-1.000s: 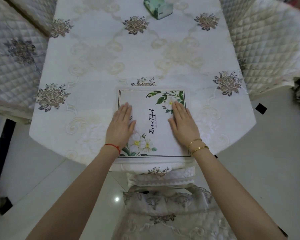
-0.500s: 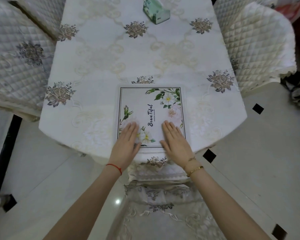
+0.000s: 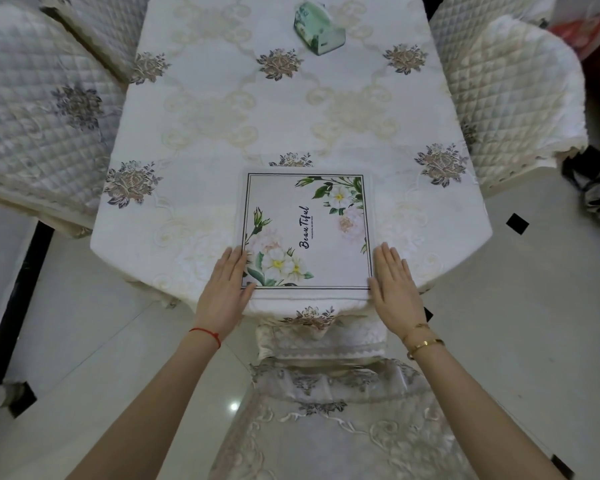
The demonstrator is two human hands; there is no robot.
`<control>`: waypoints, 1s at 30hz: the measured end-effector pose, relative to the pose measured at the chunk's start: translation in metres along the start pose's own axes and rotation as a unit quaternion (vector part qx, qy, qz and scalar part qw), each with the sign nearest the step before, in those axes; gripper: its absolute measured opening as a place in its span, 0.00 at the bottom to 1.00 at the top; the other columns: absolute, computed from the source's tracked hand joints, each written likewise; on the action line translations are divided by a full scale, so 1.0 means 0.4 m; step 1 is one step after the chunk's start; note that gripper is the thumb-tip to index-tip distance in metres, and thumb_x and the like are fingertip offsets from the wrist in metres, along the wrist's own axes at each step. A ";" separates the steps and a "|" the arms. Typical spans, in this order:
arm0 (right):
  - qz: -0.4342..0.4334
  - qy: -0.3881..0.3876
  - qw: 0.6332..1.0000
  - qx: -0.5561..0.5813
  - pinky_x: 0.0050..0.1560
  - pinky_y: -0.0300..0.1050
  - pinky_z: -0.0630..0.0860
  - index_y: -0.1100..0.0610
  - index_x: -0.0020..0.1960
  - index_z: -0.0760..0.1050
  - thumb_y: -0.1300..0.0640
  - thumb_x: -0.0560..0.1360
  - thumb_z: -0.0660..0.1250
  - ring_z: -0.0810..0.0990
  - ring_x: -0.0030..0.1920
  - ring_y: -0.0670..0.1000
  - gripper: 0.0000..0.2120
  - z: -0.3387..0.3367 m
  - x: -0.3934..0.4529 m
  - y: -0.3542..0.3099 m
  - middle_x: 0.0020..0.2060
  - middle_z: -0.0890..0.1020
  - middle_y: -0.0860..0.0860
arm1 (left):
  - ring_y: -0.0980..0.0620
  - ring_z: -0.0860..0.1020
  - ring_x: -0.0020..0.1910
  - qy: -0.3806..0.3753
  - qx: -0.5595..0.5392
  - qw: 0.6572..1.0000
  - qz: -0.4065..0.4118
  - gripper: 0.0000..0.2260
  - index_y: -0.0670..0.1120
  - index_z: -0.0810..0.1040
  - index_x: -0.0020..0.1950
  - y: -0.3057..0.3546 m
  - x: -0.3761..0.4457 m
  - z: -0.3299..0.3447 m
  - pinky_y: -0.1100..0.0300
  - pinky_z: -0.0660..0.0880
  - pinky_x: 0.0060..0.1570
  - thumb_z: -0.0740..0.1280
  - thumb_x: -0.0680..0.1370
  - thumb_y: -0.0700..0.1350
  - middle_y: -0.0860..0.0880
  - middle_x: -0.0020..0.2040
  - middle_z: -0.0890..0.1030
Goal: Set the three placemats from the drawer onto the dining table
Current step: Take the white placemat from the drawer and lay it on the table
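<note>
Tablecloth (image 3: 222, 109) bears placemat (image 3: 307, 230) — hands flat (fingers spread), left hand (image 3: 226, 289) and right hand (image 3: 394, 289) flanking it.

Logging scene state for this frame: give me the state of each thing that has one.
placemat: flat on the table, print up, near edge.
left hand: open, flat, at the placemat's left edge.
right hand: open, flat, at the placemat's right edge.
tissue box: on the table's far end, tilted.
tablecloth: spread over the table.
</note>
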State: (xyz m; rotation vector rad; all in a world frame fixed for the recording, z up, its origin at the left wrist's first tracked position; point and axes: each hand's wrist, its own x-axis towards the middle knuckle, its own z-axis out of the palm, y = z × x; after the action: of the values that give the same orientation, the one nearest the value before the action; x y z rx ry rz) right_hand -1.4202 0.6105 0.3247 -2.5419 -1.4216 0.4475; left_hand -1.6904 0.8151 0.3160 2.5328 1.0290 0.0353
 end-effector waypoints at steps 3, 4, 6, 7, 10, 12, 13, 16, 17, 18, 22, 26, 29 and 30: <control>-0.047 -0.007 0.999 0.025 0.76 0.46 0.40 0.57 0.78 0.48 0.49 0.82 0.48 0.43 0.77 0.48 0.27 -0.017 0.090 -0.050 0.77 0.48 0.50 | 0.50 0.50 0.78 0.002 -0.002 1.000 0.029 0.27 0.43 0.54 0.78 0.025 0.061 -0.011 0.52 0.52 0.76 0.58 0.82 0.50 0.46 0.78 0.55; -0.064 -0.012 0.998 0.023 0.76 0.46 0.40 0.57 0.78 0.48 0.48 0.82 0.49 0.43 0.77 0.48 0.27 -0.017 0.126 -0.068 0.77 0.48 0.50 | 0.50 0.50 0.78 0.003 -0.009 0.999 0.037 0.27 0.43 0.54 0.78 0.037 0.090 -0.014 0.53 0.51 0.76 0.58 0.82 0.50 0.46 0.78 0.55; -0.086 -0.029 0.996 0.012 0.77 0.47 0.41 0.57 0.78 0.47 0.47 0.82 0.48 0.44 0.77 0.50 0.28 -0.008 0.192 -0.100 0.78 0.49 0.52 | 0.49 0.50 0.78 0.002 -0.019 0.999 0.051 0.27 0.42 0.54 0.78 0.061 0.148 -0.017 0.56 0.49 0.76 0.56 0.82 0.50 0.45 0.78 0.55; -0.090 -0.037 0.995 0.004 0.77 0.48 0.43 0.57 0.78 0.47 0.47 0.82 0.48 0.44 0.77 0.50 0.28 0.001 0.218 -0.111 0.78 0.49 0.52 | 0.49 0.50 0.78 0.001 -0.019 0.998 0.054 0.27 0.41 0.54 0.77 0.069 0.171 -0.015 0.56 0.48 0.76 0.56 0.82 0.51 0.45 0.78 0.54; -0.094 -0.039 0.995 -0.010 0.77 0.50 0.45 0.58 0.78 0.46 0.47 0.82 0.48 0.45 0.77 0.50 0.28 0.019 0.247 -0.116 0.78 0.49 0.53 | 0.49 0.48 0.78 0.003 -0.022 0.999 0.025 0.28 0.41 0.52 0.78 0.062 0.203 0.002 0.59 0.45 0.75 0.56 0.82 0.53 0.44 0.79 0.52; -0.089 -0.026 0.996 -0.018 0.77 0.49 0.44 0.57 0.78 0.45 0.45 0.82 0.46 0.45 0.77 0.49 0.29 0.023 0.233 -0.092 0.78 0.49 0.51 | 0.50 0.49 0.78 0.013 -0.021 1.000 0.004 0.30 0.40 0.52 0.78 0.045 0.193 0.010 0.59 0.47 0.76 0.55 0.82 0.55 0.45 0.79 0.52; -0.080 -0.022 0.996 -0.020 0.77 0.48 0.44 0.56 0.78 0.45 0.45 0.82 0.46 0.44 0.77 0.49 0.29 0.022 0.224 -0.074 0.78 0.48 0.51 | 0.50 0.49 0.78 0.018 -0.015 1.000 -0.002 0.30 0.40 0.52 0.78 0.034 0.185 0.011 0.58 0.48 0.76 0.55 0.82 0.55 0.45 0.79 0.52; -0.056 -0.014 0.998 -0.022 0.77 0.48 0.43 0.57 0.78 0.46 0.45 0.82 0.45 0.46 0.77 0.48 0.29 0.007 0.205 -0.021 0.78 0.50 0.51 | 0.48 0.52 0.77 0.026 0.008 1.000 -0.006 0.31 0.39 0.53 0.77 -0.002 0.168 0.006 0.55 0.52 0.76 0.55 0.81 0.57 0.44 0.78 0.55; -0.054 -0.012 0.998 -0.024 0.77 0.48 0.43 0.57 0.78 0.47 0.45 0.81 0.45 0.46 0.77 0.49 0.29 0.001 0.203 -0.009 0.78 0.50 0.52 | 0.48 0.53 0.77 0.025 0.010 1.000 -0.010 0.31 0.39 0.54 0.77 -0.014 0.165 0.001 0.54 0.53 0.76 0.56 0.80 0.57 0.44 0.78 0.56; -0.056 -0.011 0.998 -0.025 0.77 0.48 0.43 0.58 0.78 0.47 0.46 0.81 0.46 0.47 0.77 0.49 0.29 -0.004 0.203 -0.003 0.78 0.51 0.52 | 0.47 0.53 0.77 0.024 0.010 1.000 -0.015 0.31 0.39 0.55 0.77 -0.023 0.164 -0.004 0.54 0.53 0.76 0.57 0.80 0.56 0.44 0.78 0.56; -0.076 0.003 0.997 0.006 0.77 0.48 0.43 0.57 0.78 0.50 0.48 0.81 0.49 0.47 0.77 0.50 0.28 -0.022 0.254 -0.028 0.77 0.51 0.52 | 0.45 0.56 0.76 0.034 0.008 0.999 0.012 0.27 0.40 0.58 0.76 -0.031 0.203 -0.034 0.54 0.53 0.76 0.60 0.81 0.52 0.42 0.77 0.60; -0.125 -0.011 0.992 0.012 0.77 0.49 0.45 0.59 0.77 0.52 0.52 0.81 0.51 0.48 0.77 0.51 0.26 -0.030 0.392 -0.120 0.77 0.53 0.54 | 0.44 0.54 0.77 0.021 0.003 0.998 0.058 0.27 0.40 0.57 0.77 0.012 0.334 -0.055 0.54 0.50 0.76 0.59 0.81 0.49 0.42 0.77 0.57; -0.148 -0.031 0.988 0.000 0.77 0.47 0.43 0.59 0.77 0.51 0.54 0.82 0.52 0.48 0.77 0.53 0.26 -0.019 0.493 -0.200 0.77 0.53 0.54 | 0.44 0.51 0.77 -0.009 0.025 0.996 0.082 0.27 0.40 0.55 0.77 0.055 0.439 -0.049 0.52 0.48 0.76 0.57 0.82 0.50 0.43 0.78 0.55; -0.151 -0.038 0.988 -0.003 0.76 0.47 0.43 0.59 0.77 0.50 0.54 0.82 0.52 0.48 0.77 0.53 0.26 -0.011 0.516 -0.216 0.78 0.52 0.54 | 0.44 0.50 0.78 -0.018 0.034 0.996 0.085 0.27 0.41 0.54 0.77 0.064 0.466 -0.044 0.52 0.48 0.76 0.56 0.82 0.51 0.43 0.78 0.54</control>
State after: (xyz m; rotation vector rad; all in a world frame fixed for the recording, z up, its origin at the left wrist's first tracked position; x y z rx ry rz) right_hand -1.3854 0.8315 0.3217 -2.2781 -1.7997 0.4910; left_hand -1.5408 0.9303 0.3183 2.6666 0.8111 0.0034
